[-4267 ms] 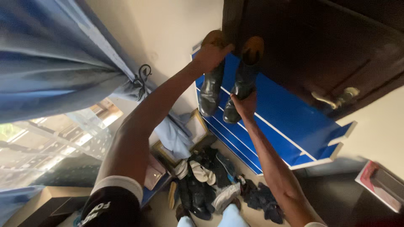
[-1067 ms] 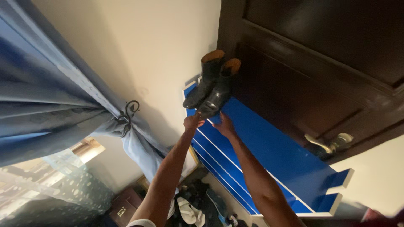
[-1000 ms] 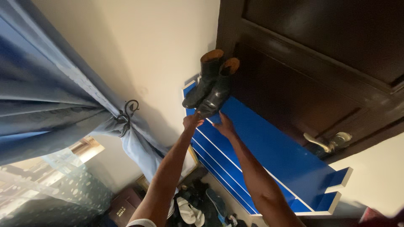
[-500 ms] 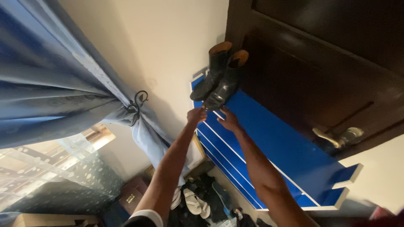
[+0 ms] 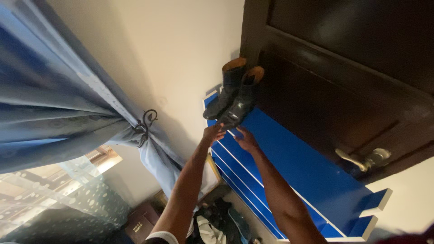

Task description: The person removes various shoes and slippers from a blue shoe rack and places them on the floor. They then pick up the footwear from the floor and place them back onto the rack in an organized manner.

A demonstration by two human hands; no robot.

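Head view: pair of black boots (image 5: 233,97) stands on top shelf of blue shoe rack (image 5: 289,167), toes overhanging the front edge. Left hand (image 5: 212,133) and right hand (image 5: 244,138) just below the toes, fingers loosely spread, holding nothing; contact uncertain. Dark door (image 5: 343,86) behind; blue curtain (image 5: 63,108) at left; shoes heaped on floor (image 5: 217,223).

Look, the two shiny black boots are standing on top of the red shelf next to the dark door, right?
Almost. The head view shows the pair of shiny black leather boots on a blue shelf unit with white edges, not a red one. It does stand beside the dark wooden door.
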